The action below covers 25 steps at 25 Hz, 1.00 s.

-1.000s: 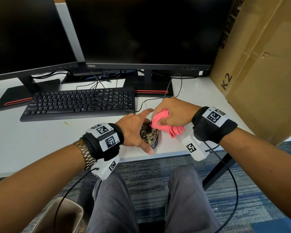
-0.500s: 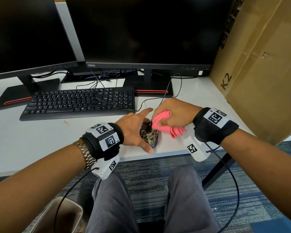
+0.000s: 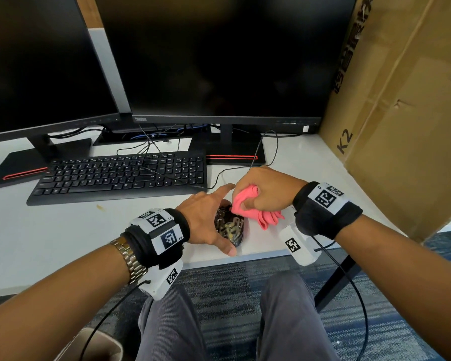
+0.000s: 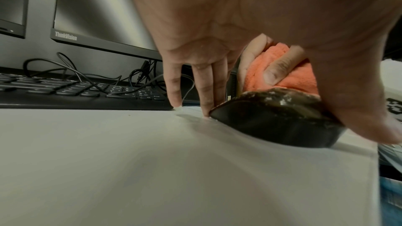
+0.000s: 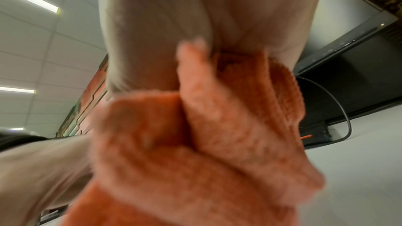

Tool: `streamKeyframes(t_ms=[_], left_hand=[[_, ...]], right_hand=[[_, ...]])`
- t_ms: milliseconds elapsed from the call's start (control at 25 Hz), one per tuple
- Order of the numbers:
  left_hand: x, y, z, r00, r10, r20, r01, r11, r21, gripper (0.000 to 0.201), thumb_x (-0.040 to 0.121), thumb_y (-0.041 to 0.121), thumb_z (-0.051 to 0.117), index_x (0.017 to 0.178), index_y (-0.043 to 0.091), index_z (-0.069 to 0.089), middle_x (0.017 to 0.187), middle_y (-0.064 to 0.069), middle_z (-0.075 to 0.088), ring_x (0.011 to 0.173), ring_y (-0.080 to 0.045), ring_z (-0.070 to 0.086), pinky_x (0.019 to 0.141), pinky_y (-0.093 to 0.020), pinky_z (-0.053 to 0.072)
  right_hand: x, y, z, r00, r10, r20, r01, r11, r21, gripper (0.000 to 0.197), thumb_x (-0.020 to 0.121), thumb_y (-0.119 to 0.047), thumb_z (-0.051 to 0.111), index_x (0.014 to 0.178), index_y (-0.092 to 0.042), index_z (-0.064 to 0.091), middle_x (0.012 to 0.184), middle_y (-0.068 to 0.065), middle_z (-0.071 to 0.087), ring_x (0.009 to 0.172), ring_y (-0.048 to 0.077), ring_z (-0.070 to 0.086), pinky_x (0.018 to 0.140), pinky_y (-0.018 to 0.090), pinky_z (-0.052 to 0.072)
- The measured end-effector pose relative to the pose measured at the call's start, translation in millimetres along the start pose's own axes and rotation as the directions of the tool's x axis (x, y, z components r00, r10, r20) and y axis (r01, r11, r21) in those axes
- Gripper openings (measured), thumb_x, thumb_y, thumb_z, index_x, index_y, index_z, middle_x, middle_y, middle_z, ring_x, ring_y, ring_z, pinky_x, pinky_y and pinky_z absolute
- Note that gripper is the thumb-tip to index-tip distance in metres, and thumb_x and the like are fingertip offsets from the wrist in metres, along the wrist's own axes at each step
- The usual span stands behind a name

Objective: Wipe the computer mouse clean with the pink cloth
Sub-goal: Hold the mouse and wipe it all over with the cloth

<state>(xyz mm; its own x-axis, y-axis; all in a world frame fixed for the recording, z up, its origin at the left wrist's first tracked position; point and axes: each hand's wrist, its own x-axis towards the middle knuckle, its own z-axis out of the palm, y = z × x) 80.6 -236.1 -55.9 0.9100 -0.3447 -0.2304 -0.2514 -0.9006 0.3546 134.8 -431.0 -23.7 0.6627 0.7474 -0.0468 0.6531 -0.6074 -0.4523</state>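
Observation:
A dark computer mouse [image 3: 229, 226] smeared with pale grime lies near the front edge of the white desk [image 3: 63, 230]. My left hand [image 3: 208, 217] holds it in place, thumb at its near end and fingers [image 4: 206, 82] down along its far left side. My right hand [image 3: 263, 188] grips a bunched pink cloth [image 3: 245, 204] and presses it onto the mouse's far right top. In the left wrist view the cloth [image 4: 282, 78] sits on the mouse [image 4: 272, 118] under a thumb. The right wrist view is filled by the cloth [image 5: 195, 143] and my palm [image 5: 195, 23].
A black keyboard [image 3: 120, 175] lies left of the mouse, with two dark monitors [image 3: 219, 56] behind it. The mouse cable [image 3: 268, 142] loops back toward the monitor stand. A large cardboard box [image 3: 401, 113] stands on the right. The desk edge [image 3: 258, 256] runs just in front of the mouse.
Both hands stay on the mouse in nearly the same place. The cloth in my right hand has shifted only slightly over the mouse's far end.

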Motion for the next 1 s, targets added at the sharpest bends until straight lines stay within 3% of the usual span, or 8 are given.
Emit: streamKeyframes(t_ms=[200, 440, 640, 840, 1000], left_hand=[[0.4, -0.1, 0.3, 1.0, -0.002, 0.0, 0.002, 1.0, -0.003, 0.142, 0.044, 0.066, 0.086, 0.153, 0.034, 0.0, 0.143, 0.001, 0.053, 0.132, -0.025, 0.042, 0.109, -0.038, 0.036], [1.6, -3.1, 2.1, 1.0, 0.013, 0.001, -0.013, 1.0, -0.027, 0.143, 0.038, 0.072, 0.083, 0.151, 0.035, 0.004, 0.143, 0.003, 0.055, 0.133, -0.023, 0.046, 0.11, -0.042, 0.038], [1.6, -1.9, 1.4, 1.0, 0.01, 0.001, -0.01, 1.0, -0.016, 0.141, 0.039, 0.07, 0.084, 0.152, 0.034, 0.007, 0.142, 0.004, 0.054, 0.132, -0.023, 0.045, 0.11, -0.042, 0.037], [-1.5, -0.7, 1.5, 1.0, 0.007, -0.016, -0.008, 0.999, -0.034, 0.137, 0.039, 0.069, 0.084, 0.151, 0.035, 0.013, 0.142, 0.01, 0.055, 0.131, -0.021, 0.046, 0.11, -0.044, 0.037], [-2.6, 2.3, -0.1, 1.0, -0.016, -0.005, 0.016, 1.0, -0.025, 0.138, 0.036, 0.07, 0.083, 0.15, 0.036, 0.013, 0.139, 0.003, 0.057, 0.131, -0.023, 0.045, 0.108, -0.046, 0.039]], right_hand=[[-1.9, -5.8, 2.0, 0.999, -0.016, 0.045, 0.017, 1.0, -0.009, 0.026, 0.083, -0.01, 0.063, 0.102, -0.019, 0.078, 0.095, -0.004, 0.077, 0.09, 0.012, 0.067, 0.087, 0.032, 0.054], [-4.2, -6.4, -0.7, 1.0, 0.007, 0.004, -0.007, 1.0, -0.021, 0.026, 0.084, -0.012, 0.067, 0.106, -0.019, 0.078, 0.101, -0.003, 0.077, 0.094, 0.011, 0.067, 0.088, 0.028, 0.052], [-10.4, -11.3, -0.8, 0.999, 0.013, 0.048, -0.012, 1.0, -0.011, 0.026, 0.084, -0.012, 0.066, 0.106, -0.019, 0.078, 0.101, -0.004, 0.076, 0.093, 0.011, 0.067, 0.088, 0.029, 0.054], [-11.7, -9.3, 1.1, 0.998, 0.051, -0.033, -0.051, 0.999, -0.007, 0.026, 0.086, -0.013, 0.066, 0.108, -0.018, 0.077, 0.104, 0.0, 0.076, 0.097, 0.016, 0.067, 0.089, 0.03, 0.053], [-18.8, -18.1, 5.0, 0.998, 0.056, -0.009, -0.056, 0.998, -0.013, 0.026, 0.086, -0.013, 0.064, 0.108, -0.016, 0.077, 0.105, 0.0, 0.076, 0.098, 0.016, 0.066, 0.089, 0.029, 0.052]])
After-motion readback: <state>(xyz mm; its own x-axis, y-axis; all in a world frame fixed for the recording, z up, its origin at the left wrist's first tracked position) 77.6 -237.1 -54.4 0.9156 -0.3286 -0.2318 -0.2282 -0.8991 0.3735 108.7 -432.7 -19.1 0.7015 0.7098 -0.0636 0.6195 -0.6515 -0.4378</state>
